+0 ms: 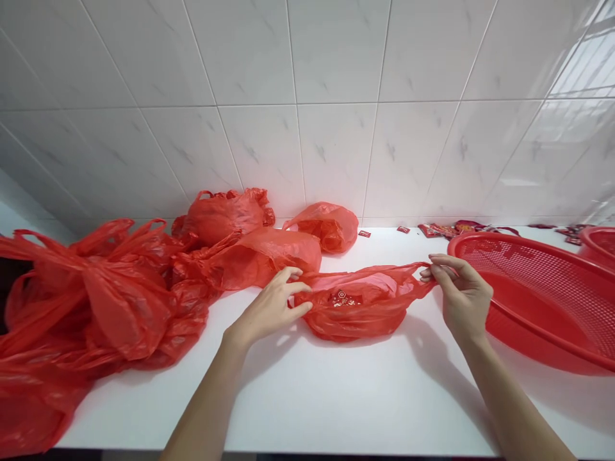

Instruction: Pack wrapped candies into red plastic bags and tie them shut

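A thin red plastic bag (355,323) lies on the white table in front of me, its mouth stretched sideways between my hands. My right hand (461,294) pinches the bag's right handle end between thumb and fingertips and pulls it out to the side. At the left end, my left hand (276,301) has its curved fingers and thumb on the bag's edge. Inside the bag, something pink (379,280) shows, along with a dark red printed piece (344,298) bearing white marks; the rest of the contents is hidden.
Filled red plastic bags (139,288) heap up on the left, with another small bag (331,225) by the tiled wall (336,147). To the right stands a red perforated basket (533,294). Small red packets (439,230) lie along the wall on the white table (336,397).
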A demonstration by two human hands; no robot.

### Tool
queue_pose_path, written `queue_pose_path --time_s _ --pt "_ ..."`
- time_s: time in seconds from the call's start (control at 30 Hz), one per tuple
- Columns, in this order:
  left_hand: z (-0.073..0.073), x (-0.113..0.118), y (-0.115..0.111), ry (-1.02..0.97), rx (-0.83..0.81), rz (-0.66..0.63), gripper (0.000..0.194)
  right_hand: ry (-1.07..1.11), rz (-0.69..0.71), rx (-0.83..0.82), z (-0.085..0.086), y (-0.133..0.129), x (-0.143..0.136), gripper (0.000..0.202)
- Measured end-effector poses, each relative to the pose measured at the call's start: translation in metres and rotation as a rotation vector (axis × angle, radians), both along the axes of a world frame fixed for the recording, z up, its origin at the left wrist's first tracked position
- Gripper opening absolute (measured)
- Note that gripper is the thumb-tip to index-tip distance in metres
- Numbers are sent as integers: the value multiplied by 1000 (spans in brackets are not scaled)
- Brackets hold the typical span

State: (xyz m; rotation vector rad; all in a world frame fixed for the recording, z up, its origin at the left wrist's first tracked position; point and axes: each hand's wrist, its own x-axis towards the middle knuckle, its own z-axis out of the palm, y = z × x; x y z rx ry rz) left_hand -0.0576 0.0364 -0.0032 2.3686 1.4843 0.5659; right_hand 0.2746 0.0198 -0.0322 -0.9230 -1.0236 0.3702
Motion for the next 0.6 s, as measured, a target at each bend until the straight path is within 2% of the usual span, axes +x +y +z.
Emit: queue_pose_path --time_s 0.13,0.23,0.33,0.47,0.6 --pt "4 -6 3 -20 -58 56 34 151 173 -38 3 3 4 18" --pt "5 -6 2 -12 -150 -15 32 196 261 -63 3 6 6 21" --pt "3 -7 3 -62 -170 -63 31 214 311 -89 0 8 8 25" --pt "4 -7 7 -334 -122 -110 36 195 361 -126 -4 12 9 32" --pt "16 0 11 -675 -19 -81 34 134 344 -132 -4 17 5 30"
